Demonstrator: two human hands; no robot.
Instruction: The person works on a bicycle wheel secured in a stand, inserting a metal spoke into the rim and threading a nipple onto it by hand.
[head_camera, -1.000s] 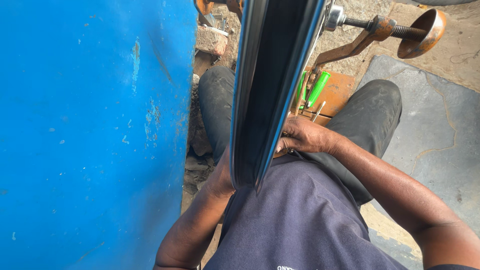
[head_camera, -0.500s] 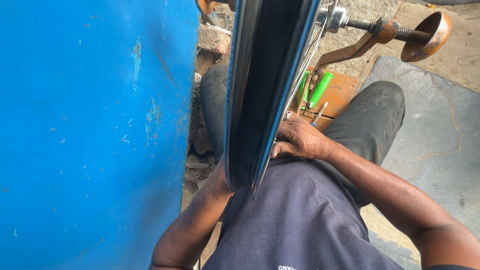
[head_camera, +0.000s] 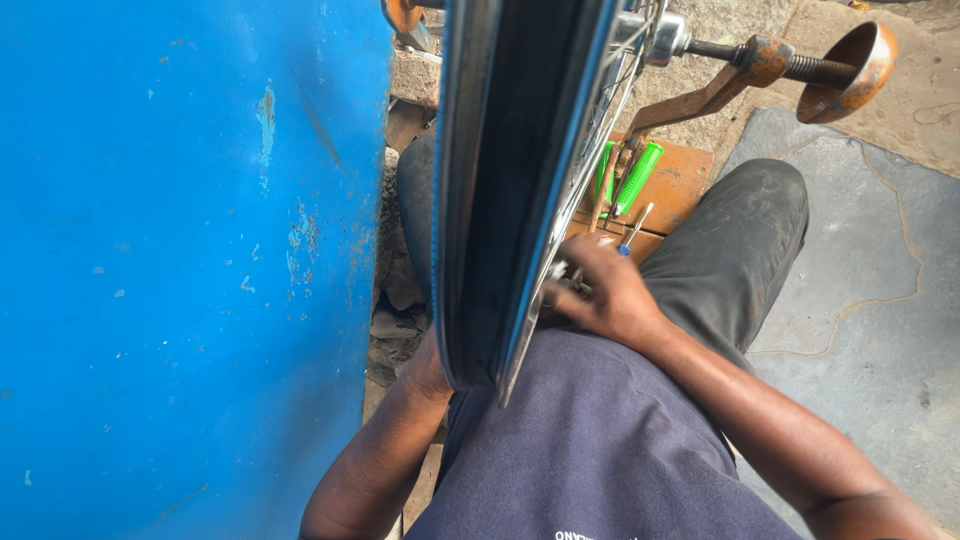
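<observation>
A shiny metal wheel rim (head_camera: 520, 190) stands upright, edge-on, right in front of me. It is mounted on a rusty orange stand arm (head_camera: 700, 95) with a threaded axle. My right hand (head_camera: 605, 290) is curled against the right side of the rim near the spokes, fingers closed on something small that I cannot make out. My left hand is mostly hidden behind the rim; only the wrist (head_camera: 425, 365) shows at the rim's lower left edge.
A blue metal wall (head_camera: 180, 270) fills the left side. Green-handled screwdrivers (head_camera: 635, 180) lie on an orange box (head_camera: 680, 190) beyond my knees. A rusty cup-shaped end (head_camera: 845, 70) tops the stand. Grey stone slabs (head_camera: 860, 300) lie at right.
My right hand has shifted slightly up and forward along the rim's right side. The rim appears a little more upright in view.
</observation>
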